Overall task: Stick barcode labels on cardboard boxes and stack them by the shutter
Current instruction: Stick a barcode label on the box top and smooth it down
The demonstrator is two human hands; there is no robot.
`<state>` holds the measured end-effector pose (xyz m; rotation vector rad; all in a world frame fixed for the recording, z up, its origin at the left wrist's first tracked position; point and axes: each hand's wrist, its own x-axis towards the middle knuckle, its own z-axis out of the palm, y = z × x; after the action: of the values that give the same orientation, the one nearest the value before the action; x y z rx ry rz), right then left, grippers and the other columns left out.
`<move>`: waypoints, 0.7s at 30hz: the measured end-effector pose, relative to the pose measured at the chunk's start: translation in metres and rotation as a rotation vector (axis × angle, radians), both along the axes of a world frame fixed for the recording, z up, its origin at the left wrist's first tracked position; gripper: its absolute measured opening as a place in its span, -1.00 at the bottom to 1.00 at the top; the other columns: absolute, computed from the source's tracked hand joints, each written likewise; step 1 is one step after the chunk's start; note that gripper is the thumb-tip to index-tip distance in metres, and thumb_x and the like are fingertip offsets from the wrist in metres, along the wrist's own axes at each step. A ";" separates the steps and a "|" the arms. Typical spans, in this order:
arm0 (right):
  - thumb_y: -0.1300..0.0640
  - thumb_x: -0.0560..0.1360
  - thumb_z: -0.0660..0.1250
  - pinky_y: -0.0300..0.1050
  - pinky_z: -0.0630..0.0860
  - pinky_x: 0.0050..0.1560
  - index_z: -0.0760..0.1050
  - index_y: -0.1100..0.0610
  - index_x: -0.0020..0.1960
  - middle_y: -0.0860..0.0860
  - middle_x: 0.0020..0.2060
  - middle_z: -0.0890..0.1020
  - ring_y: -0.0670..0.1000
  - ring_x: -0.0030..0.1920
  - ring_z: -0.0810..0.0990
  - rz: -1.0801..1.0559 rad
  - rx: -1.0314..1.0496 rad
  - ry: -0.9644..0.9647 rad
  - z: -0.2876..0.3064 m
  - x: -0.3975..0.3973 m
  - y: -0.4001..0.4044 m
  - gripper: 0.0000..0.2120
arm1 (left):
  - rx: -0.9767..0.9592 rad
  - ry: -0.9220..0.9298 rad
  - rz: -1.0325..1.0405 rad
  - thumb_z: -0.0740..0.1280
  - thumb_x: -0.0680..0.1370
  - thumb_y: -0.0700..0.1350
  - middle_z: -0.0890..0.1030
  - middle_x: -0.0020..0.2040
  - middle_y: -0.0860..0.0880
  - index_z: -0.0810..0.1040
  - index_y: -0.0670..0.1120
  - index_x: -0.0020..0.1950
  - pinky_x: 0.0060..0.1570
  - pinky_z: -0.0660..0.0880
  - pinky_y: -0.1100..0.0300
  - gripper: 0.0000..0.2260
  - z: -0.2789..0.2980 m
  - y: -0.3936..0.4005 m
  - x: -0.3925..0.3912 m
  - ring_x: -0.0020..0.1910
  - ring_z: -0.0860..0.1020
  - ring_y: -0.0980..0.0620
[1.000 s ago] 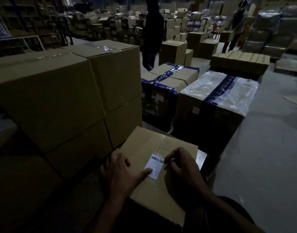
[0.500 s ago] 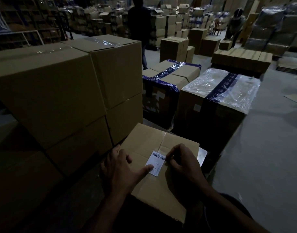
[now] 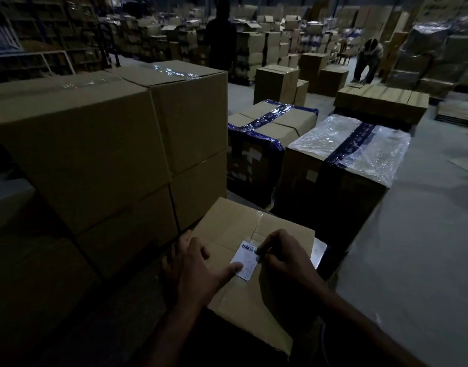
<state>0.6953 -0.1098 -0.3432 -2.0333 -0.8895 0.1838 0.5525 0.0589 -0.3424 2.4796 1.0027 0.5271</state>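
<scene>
A small cardboard box (image 3: 227,229) sits low in front of me, its taped top facing up. A white barcode label (image 3: 245,260) lies on that top, near the tape seam. My left hand (image 3: 195,271) rests on the box's left side, and its thumb presses the label's lower left corner. My right hand (image 3: 285,258) is on the label's right edge with fingers curled, fingertips pressing the edge by the barcode. The light is dim and the box's near end is hidden under my forearms.
Tall stacked cardboard boxes (image 3: 95,144) stand close on the left. Ahead are a blue-taped box (image 3: 270,123) and a plastic-wrapped box (image 3: 354,144). Grey floor (image 3: 426,234) opens to the right. Two people (image 3: 221,35) work far back among many cartons.
The camera view shifted slightly. My hands stay on the label; the right fingers worked along its right edge. The standing person in the background walked further away.
</scene>
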 end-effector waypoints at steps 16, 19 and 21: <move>0.07 0.39 0.34 0.05 0.60 -0.16 0.42 -0.19 -0.09 -0.19 -0.09 0.49 0.02 -0.07 0.60 -0.109 0.100 0.022 0.000 -0.010 -0.004 -0.81 | -0.017 0.032 0.003 0.26 0.12 0.64 0.30 0.45 0.06 0.31 0.12 -0.12 0.31 0.25 -0.05 -0.32 0.008 -0.004 -0.002 0.42 0.29 -0.01; 0.24 0.34 0.46 -0.04 0.35 0.01 0.45 -0.09 -0.11 -0.28 -0.16 0.42 -0.03 -0.01 0.48 -0.360 0.000 -0.230 -0.003 -0.033 -0.011 -0.70 | -0.066 0.035 0.004 0.30 0.15 0.61 0.28 0.46 0.07 0.34 0.10 -0.07 0.32 0.23 -0.02 -0.33 0.011 -0.004 -0.003 0.42 0.28 -0.01; 0.16 0.35 0.46 -0.11 0.15 0.01 0.44 -0.12 -0.13 -0.24 -0.16 0.44 -0.07 0.00 0.38 -0.472 -0.101 -0.299 -0.005 -0.048 -0.013 -0.74 | -0.089 0.015 0.012 0.32 0.21 0.57 0.30 0.48 0.06 0.36 0.09 -0.05 0.36 0.20 0.00 -0.37 0.010 -0.003 -0.003 0.43 0.29 0.00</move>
<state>0.6473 -0.1232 -0.3482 -2.3412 -0.5561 -0.3492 0.5498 0.0559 -0.3322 2.4037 1.0248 0.4582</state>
